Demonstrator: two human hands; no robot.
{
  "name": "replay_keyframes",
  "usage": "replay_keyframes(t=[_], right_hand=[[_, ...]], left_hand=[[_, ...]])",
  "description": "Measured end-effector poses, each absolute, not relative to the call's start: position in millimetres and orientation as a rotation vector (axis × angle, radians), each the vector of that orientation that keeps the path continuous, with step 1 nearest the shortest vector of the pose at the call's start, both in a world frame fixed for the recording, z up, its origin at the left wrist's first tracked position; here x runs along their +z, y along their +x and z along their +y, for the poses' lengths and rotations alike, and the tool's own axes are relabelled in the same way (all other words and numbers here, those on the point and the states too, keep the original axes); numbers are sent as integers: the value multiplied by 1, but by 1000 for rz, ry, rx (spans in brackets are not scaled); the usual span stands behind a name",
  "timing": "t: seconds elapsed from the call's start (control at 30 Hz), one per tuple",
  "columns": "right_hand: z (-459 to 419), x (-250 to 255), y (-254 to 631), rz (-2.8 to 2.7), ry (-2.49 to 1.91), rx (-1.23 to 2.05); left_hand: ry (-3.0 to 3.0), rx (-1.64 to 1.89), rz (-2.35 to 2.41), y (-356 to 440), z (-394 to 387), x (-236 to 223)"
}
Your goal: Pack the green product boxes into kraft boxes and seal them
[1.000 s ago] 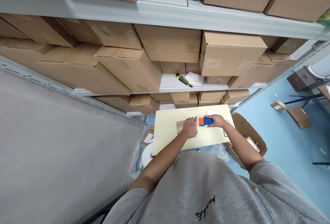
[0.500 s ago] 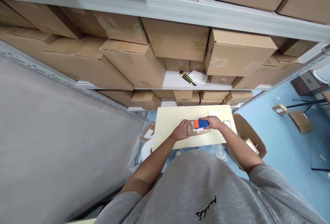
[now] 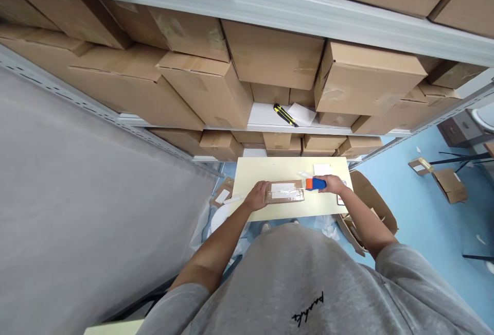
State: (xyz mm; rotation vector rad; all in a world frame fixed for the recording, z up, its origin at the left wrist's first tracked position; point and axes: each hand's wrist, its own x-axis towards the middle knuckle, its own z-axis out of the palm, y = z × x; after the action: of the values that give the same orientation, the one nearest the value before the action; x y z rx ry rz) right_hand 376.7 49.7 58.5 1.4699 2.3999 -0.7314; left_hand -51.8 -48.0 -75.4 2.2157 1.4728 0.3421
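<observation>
A small cardboard box with a white label and shiny clear tape on its top lies on the pale yellow table. My left hand grips the box by its left end. In my right hand is a blue and orange tape dispenser, its orange end facing the box and just off its right end. White paper lies behind the dispenser. Beside my right wrist is a phone, partly covered by the arm.
Shelves of cardboard boxes rise beyond the table. On the middle shelf lie a black and yellow box cutter and a paper sheet. An open carton stands on the floor at the right. Paper scraps litter the floor near my feet.
My left hand has shifted from the top of the box to its left end. The tape dispenser went left over the box, then back right off it. A white label now shows on top.
</observation>
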Motion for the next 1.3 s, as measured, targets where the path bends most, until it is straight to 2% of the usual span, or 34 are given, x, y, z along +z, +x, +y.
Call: replay_keyframes(t=[0.17, 0.33, 0.43, 0.53, 0.8, 1.0, 1.3], right_hand=[[49, 47, 397, 2364, 1572, -722], [46, 40, 391, 2386, 1583, -798], [44, 42, 395, 2371, 1593, -806], [42, 50, 406, 2355, 1625, -817], [43, 98, 403, 2592, 1592, -955], [48, 112, 364, 2567, 1425, -872], [46, 93, 369, 2471, 1471, -861]], left_hand=[[2294, 81, 1546, -41, -41, -71], [2379, -187, 1440, 42, -21, -58], [2381, -199, 1347, 98, -11, -52], [2344, -118, 1330, 122, -3, -43], [2210, 579, 1033, 71, 6, -14], [2194, 670, 1080, 35, -18, -36], [2086, 702, 1286, -53, -58, -68]])
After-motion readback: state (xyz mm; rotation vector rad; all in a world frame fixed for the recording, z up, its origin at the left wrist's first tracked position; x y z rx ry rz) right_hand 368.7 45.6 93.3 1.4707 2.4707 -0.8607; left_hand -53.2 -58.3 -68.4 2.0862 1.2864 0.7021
